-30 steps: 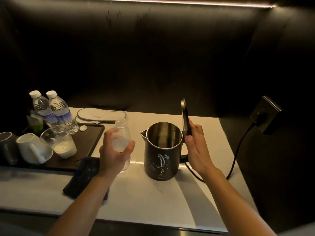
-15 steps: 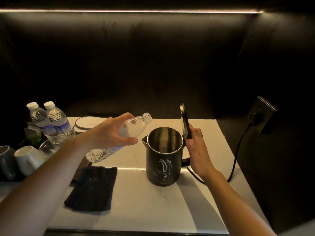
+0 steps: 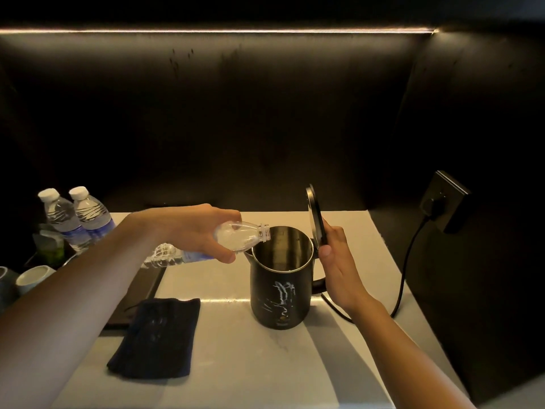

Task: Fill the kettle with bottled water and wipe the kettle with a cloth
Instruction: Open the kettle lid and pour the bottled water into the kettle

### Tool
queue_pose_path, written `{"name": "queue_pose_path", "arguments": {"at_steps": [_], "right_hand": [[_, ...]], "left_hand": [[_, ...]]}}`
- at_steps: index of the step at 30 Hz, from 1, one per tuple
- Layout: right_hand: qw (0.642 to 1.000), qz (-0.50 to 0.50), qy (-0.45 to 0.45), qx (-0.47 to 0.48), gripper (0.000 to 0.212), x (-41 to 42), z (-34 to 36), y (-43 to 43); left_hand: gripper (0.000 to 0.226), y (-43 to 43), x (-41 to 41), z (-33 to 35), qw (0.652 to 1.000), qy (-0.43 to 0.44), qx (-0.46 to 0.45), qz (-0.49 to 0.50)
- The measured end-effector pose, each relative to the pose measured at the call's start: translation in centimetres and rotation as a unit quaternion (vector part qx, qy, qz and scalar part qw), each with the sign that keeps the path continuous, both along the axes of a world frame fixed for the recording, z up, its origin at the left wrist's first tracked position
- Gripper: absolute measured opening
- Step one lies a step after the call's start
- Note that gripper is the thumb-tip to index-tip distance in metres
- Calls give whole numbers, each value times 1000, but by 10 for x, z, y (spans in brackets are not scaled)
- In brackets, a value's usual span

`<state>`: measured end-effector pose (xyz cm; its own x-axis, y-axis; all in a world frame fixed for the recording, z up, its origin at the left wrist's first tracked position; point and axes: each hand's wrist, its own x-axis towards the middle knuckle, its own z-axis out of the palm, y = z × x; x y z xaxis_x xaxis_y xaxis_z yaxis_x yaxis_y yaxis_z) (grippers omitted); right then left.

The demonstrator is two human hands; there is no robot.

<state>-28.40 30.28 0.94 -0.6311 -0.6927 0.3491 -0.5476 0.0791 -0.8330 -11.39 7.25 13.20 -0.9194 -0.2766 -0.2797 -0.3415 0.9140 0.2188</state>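
My left hand (image 3: pixel 200 231) grips the bottle (image 3: pixel 236 242), tipped, mouth over the open kettle (image 3: pixel 280 293) on the table (image 3: pixel 236 364); right hand (image 3: pixel 339 270) fingers hold its lid (image 3: pixel 315 219) upright

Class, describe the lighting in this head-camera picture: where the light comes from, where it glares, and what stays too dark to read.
Head view: a thin light strip along the top is the only lamp seen; a bright glare line crosses the counter beside the kettle; the back wall is near black; the cloth shows little texture.
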Motion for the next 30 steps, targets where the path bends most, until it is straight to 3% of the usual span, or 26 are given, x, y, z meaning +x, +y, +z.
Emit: {"name": "queue_pose_path", "arguments": {"at_steps": [10,17,24,30], "right_hand": [[1000,-5,3,7,67,0,1,-2],[999,-12,9,28,53,-3,0,-2],[1000,0,4,17,67,-1,1,-2],[1000,-2,1,20,64,-2,2,-2]], "left_hand": [[72,0,-9,15,998,-48,-41,-12],[76,1,-15,21,996,-73,-38,11],[81,3,-19,30,995,-88,-22,35],[85,6,-23,35,993,-100,-46,40]]}}
